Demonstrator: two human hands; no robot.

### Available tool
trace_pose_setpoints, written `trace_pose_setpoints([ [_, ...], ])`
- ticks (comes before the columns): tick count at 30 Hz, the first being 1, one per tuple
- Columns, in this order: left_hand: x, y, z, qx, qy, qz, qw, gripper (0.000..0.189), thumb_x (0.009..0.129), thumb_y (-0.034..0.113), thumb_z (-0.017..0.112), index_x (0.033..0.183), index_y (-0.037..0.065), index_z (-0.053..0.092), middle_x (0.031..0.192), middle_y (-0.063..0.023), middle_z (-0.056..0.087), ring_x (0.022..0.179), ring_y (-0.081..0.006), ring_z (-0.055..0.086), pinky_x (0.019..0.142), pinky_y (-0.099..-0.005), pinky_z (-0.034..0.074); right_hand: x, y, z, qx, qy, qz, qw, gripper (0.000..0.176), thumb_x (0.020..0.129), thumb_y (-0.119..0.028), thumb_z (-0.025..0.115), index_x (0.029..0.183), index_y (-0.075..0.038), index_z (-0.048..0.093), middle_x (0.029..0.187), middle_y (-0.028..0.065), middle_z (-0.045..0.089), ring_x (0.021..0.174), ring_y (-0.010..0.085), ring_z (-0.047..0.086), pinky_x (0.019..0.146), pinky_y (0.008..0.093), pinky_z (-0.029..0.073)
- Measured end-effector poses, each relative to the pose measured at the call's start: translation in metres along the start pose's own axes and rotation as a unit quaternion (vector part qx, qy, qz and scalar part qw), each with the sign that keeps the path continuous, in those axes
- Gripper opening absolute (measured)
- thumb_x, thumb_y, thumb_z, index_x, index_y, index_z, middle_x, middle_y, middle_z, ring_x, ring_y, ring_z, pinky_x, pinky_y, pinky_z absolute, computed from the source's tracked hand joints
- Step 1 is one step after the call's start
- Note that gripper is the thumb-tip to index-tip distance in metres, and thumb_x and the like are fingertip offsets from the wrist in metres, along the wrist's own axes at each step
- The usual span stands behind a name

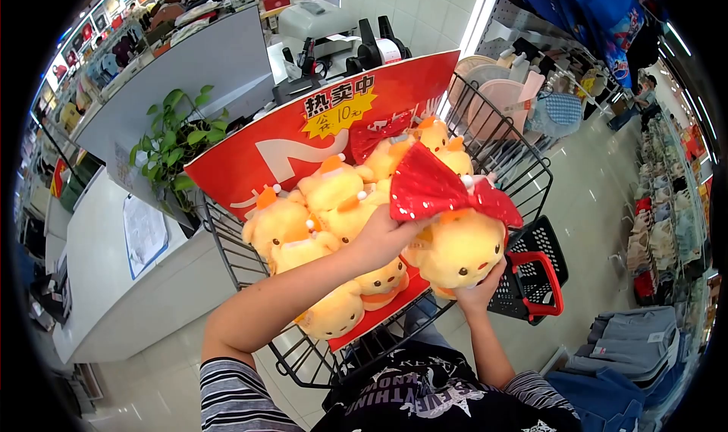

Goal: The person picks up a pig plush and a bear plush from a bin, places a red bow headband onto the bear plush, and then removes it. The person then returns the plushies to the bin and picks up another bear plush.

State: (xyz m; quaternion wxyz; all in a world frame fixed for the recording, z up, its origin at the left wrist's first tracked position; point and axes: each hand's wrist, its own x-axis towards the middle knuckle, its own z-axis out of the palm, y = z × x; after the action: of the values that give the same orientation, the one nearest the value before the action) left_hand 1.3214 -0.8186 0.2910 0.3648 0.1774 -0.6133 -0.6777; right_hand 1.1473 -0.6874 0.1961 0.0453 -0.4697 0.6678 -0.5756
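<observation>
A yellow plush toy [464,254] with small dark eyes and an orange-red nose or beak stands at the right end of a black wire bin [537,176]. A large red sequined bow [427,186] sits over the top of its head. My left hand [383,239] reaches across the bin, fingers closed on the bow's lower left edge; the fingertips are partly hidden. From below right, my right hand [481,289] grips the toy's lower side. Several similar plush toys [334,183] fill the bin beside and behind it.
Behind the toys rises a red sign [265,155] with a yellow price burst. To the left are a white counter [98,242], a clipboard [144,233] and a leafy plant [178,136]. A black basket with a red handle [544,280] is at right, near folded clothes [633,341].
</observation>
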Motion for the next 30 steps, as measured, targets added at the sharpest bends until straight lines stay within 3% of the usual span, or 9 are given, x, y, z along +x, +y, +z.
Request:
trace_pose_setpoints([
  [1, -0.001, -0.002, 0.002, 0.056, -0.005, 0.037, 0.998, 0.015, 0.087, 0.019, 0.049, 0.094, 0.006, 0.050, 0.070, 0.0036, 0.045, 0.058, -0.0046, 0.040, 0.050, -0.0206, 0.036, 0.001, -0.001, 0.000, 0.005, -0.004, 0.004, 1.000, 0.090, 0.045, -0.024, 0.080, 0.118, -0.003, 0.033, 0.110, 0.0127, 0.041, 0.102, 0.0276, 0.042, 0.089, 0.0360, 0.032],
  [2, -0.003, -0.001, 0.001, 0.060, -0.025, -0.033, 0.997, 0.019, 0.085, 0.018, 0.051, 0.097, 0.003, 0.051, 0.076, 0.0017, 0.050, 0.064, -0.0071, 0.047, 0.057, -0.0232, 0.042, 0.002, -0.002, 0.001, 0.005, -0.003, 0.004, 1.000, 0.090, 0.045, -0.024, 0.080, 0.118, -0.003, 0.033, 0.110, 0.0127, 0.041, 0.102, 0.0276, 0.042, 0.089, 0.0360, 0.032],
  [8, -0.004, -0.002, -0.002, 0.025, -0.087, -0.124, 0.988, 0.021, 0.083, 0.018, 0.054, 0.097, 0.002, 0.053, 0.076, -0.0029, 0.055, 0.066, -0.0099, 0.052, 0.061, -0.0239, 0.044, 0.007, -0.009, 0.005, -0.043, 0.008, 0.007, 0.999, 0.088, 0.046, -0.023, 0.079, 0.119, -0.004, 0.034, 0.112, 0.0135, 0.041, 0.105, 0.0280, 0.040, 0.090, 0.0373, 0.031],
  [14, -0.003, -0.001, 0.003, 0.252, -0.045, 0.019, 0.966, 0.021, 0.081, 0.017, 0.057, 0.096, 0.004, 0.056, 0.083, -0.0090, 0.060, 0.073, -0.0186, 0.057, 0.066, -0.0299, 0.045, 0.010, -0.015, 0.001, -0.044, 0.012, 0.046, 0.998, 0.085, 0.045, -0.021, 0.079, 0.117, -0.004, 0.036, 0.109, 0.0135, 0.043, 0.103, 0.0289, 0.042, 0.088, 0.0388, 0.032],
  [18, -0.002, 0.001, -0.001, 0.337, -0.051, -0.038, 0.939, 0.024, 0.081, 0.021, 0.056, 0.100, 0.006, 0.056, 0.088, -0.0115, 0.060, 0.078, -0.0246, 0.058, 0.070, -0.0334, 0.045, 0.007, -0.015, 0.000, -0.057, 0.019, 0.056, 0.997, 0.085, 0.044, -0.020, 0.079, 0.116, -0.004, 0.036, 0.108, 0.0134, 0.043, 0.102, 0.0289, 0.043, 0.088, 0.0384, 0.033],
  [20, -0.001, -0.002, -0.004, 0.405, -0.033, -0.038, 0.913, 0.029, 0.081, 0.034, 0.052, 0.090, 0.007, 0.057, 0.073, -0.0156, 0.059, 0.068, -0.0318, 0.057, 0.061, -0.0383, 0.045, 0.006, -0.017, 0.001, -0.060, 0.021, 0.055, 0.996, 0.086, 0.044, -0.020, 0.079, 0.117, -0.004, 0.035, 0.108, 0.0132, 0.043, 0.102, 0.0287, 0.043, 0.088, 0.0383, 0.033],
  [24, -0.001, -0.008, -0.007, 0.408, -0.044, -0.114, 0.905, 0.034, 0.083, 0.037, 0.047, 0.096, 0.007, 0.055, 0.078, -0.0159, 0.059, 0.072, -0.0304, 0.057, 0.064, -0.0359, 0.045, 0.007, -0.036, 0.005, 0.001, 0.027, 0.074, 0.997, 0.086, 0.046, -0.016, 0.078, 0.118, -0.003, 0.033, 0.111, 0.0131, 0.042, 0.104, 0.0263, 0.043, 0.090, 0.0366, 0.033],
  [27, 0.000, -0.017, -0.007, 0.256, -0.054, -0.068, 0.963, 0.039, 0.086, 0.040, 0.043, 0.105, 0.006, 0.050, 0.085, -0.0157, 0.059, 0.079, -0.0258, 0.058, 0.070, -0.0328, 0.044, 0.002, -0.048, 0.009, 0.069, 0.002, 0.087, 0.994, 0.085, 0.049, -0.013, 0.077, 0.120, -0.001, 0.030, 0.114, 0.0136, 0.040, 0.108, 0.0247, 0.041, 0.092, 0.0351, 0.033],
  [30, 0.001, -0.002, -0.005, 0.153, -0.076, -0.139, 0.975, 0.045, 0.087, 0.039, 0.041, 0.112, 0.002, 0.045, 0.095, -0.0132, 0.057, 0.090, -0.0199, 0.055, 0.078, -0.0303, 0.042, -0.007, -0.050, 0.008, 0.140, -0.034, 0.086, 0.986, 0.081, 0.056, -0.011, 0.073, 0.122, 0.000, 0.027, 0.117, 0.0141, 0.038, 0.111, 0.0236, 0.039, 0.093, 0.0344, 0.031],
])
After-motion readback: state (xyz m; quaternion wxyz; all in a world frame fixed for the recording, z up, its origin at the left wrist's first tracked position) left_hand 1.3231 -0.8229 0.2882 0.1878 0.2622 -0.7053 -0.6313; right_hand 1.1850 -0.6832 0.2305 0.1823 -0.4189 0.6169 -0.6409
